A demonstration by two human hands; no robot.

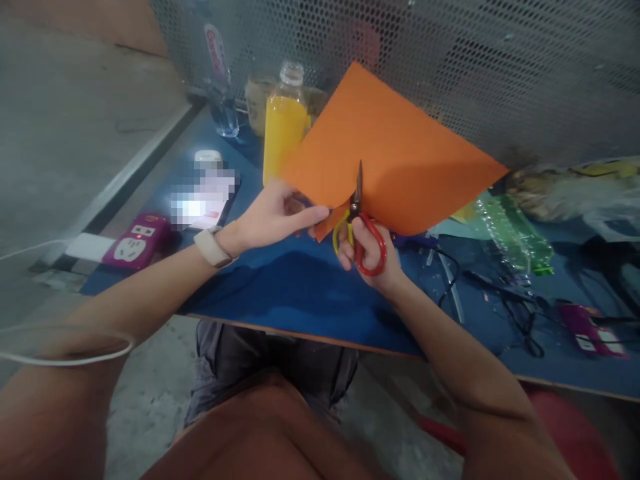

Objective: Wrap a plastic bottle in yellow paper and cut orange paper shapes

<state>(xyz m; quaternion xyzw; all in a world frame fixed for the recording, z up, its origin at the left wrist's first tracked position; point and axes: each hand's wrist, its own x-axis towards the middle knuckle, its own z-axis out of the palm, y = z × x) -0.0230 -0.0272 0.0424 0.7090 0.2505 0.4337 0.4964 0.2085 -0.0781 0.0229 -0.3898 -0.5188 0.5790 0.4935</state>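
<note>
A large orange sheet of paper (395, 133) is held up above the blue table, one corner pointing away from me. My left hand (280, 212) pinches its near left edge between thumb and fingers. In my right hand (373, 250) is a pair of scissors (356, 200) with one red and one yellow handle loop. Their dark blades are on the sheet near its near corner, where a curved cut edge runs beside them. How far the blades are parted is hard to tell. Part of my left fingers is hidden behind the paper.
Behind the paper stands an open bottle of yellow liquid (285, 133), with a clear bottle (223, 100) farther left. A phone (215, 197) and a purple power socket (140, 240) lie left. Green plastic packaging (520, 233), dark cables (525, 327) and another purple socket (593, 330) are right. A perforated metal panel (500, 80) rises behind.
</note>
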